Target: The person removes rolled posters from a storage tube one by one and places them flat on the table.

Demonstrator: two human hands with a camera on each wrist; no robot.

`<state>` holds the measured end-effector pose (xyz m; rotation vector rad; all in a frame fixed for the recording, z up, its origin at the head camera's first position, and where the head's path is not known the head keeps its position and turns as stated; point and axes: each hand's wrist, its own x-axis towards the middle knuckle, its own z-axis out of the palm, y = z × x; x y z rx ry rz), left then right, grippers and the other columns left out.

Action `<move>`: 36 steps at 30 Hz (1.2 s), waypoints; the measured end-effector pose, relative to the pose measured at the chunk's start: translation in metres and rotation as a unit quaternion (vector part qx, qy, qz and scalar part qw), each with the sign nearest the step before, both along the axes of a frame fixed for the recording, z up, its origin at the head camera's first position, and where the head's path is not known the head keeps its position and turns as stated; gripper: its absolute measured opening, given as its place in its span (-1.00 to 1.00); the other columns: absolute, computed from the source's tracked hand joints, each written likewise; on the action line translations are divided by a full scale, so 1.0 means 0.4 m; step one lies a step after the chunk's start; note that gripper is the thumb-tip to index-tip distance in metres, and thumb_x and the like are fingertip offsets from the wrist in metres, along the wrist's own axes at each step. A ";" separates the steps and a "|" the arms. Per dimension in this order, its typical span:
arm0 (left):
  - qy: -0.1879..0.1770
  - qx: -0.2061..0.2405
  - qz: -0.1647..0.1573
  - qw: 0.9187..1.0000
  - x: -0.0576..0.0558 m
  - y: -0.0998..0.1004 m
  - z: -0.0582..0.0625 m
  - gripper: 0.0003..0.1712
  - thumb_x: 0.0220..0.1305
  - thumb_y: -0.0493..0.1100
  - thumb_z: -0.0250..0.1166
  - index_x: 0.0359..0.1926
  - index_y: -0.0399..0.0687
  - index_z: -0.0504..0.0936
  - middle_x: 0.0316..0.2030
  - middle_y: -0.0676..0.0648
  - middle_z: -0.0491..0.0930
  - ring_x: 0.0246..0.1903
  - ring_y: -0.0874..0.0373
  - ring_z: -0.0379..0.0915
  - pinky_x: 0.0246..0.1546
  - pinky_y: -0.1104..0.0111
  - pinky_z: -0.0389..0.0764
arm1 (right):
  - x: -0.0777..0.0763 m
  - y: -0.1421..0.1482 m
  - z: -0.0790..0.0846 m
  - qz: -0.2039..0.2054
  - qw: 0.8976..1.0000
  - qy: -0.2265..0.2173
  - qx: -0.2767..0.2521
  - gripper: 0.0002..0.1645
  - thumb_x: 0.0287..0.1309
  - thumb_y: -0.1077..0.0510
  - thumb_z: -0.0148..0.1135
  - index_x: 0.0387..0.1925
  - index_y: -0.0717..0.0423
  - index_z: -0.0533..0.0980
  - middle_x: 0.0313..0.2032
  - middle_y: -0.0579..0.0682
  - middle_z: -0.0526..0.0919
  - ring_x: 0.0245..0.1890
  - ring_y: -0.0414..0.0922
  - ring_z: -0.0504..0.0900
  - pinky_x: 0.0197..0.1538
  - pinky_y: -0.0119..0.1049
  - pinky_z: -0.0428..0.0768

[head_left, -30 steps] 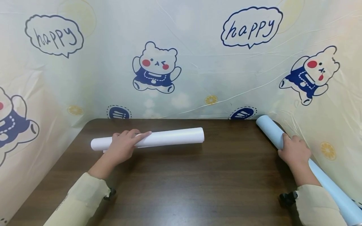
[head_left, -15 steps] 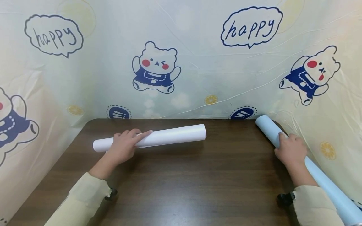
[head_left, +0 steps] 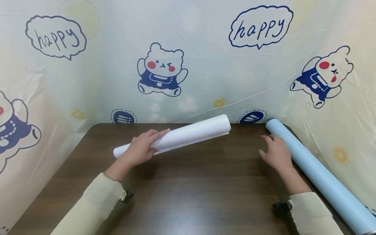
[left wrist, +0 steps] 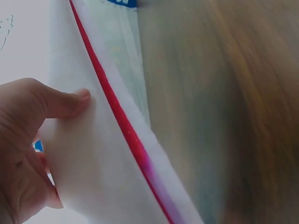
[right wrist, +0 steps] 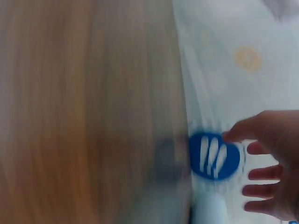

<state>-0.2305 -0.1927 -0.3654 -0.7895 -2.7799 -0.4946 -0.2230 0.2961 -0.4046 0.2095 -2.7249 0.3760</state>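
My left hand (head_left: 141,148) grips a white roll of paper (head_left: 194,132), which is tilted with its right end raised above the table. In the left wrist view the thumb lies across the white roll (left wrist: 93,154), and a red and pink strip shows along the loose edge of the sheet. My right hand (head_left: 276,151) is in the air just left of a light blue roll (head_left: 317,173), holding nothing. Its fingers are spread and slightly bent in the right wrist view, where the picture is blurred. The blue roll lies slantwise along the table's right edge.
The brown wooden table (head_left: 194,195) has a wall sheet (head_left: 205,65) printed with bears behind it and on both sides. A dark wrist strap part (head_left: 282,209) shows at the right sleeve.
My right hand has let go of the blue roll and moved left. My left hand has lifted the white roll and shifted it right, raising its right end.
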 end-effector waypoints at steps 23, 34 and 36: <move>-0.218 0.214 -0.091 0.948 0.013 0.239 0.029 0.16 0.07 -0.08 0.52 0.53 0.28 -0.05 0.10 -0.12 0.43 -0.07 0.01 0.52 -0.13 0.10 0.64 | 0.004 -0.434 0.070 0.205 0.659 -0.173 -0.703 -0.43 0.38 0.18 0.12 0.34 0.17 0.21 0.17 0.16 0.42 0.05 0.01 0.57 -0.05 -0.07 0.64; -0.276 0.328 -0.063 0.901 0.077 0.301 -0.025 0.30 0.00 -0.03 0.55 0.49 0.50 -0.23 0.20 -0.08 0.25 0.06 -0.06 0.43 -0.09 0.01 0.62 | 0.013 -0.411 0.063 0.170 0.767 -0.204 -0.585 -0.19 0.23 -0.03 0.31 0.41 -0.01 0.18 0.18 0.14 0.46 0.10 0.08 0.57 0.02 0.04 0.60; -0.254 0.329 -0.042 0.909 0.078 0.305 -0.039 0.29 -0.05 0.03 0.57 0.47 0.55 -0.18 0.16 -0.04 0.28 -0.02 0.02 0.46 -0.18 0.10 0.66 | 0.017 -0.407 0.062 0.164 0.774 -0.211 -0.575 -0.17 0.22 -0.03 0.33 0.42 -0.03 0.18 0.16 0.15 0.47 0.09 0.08 0.57 0.00 0.03 0.61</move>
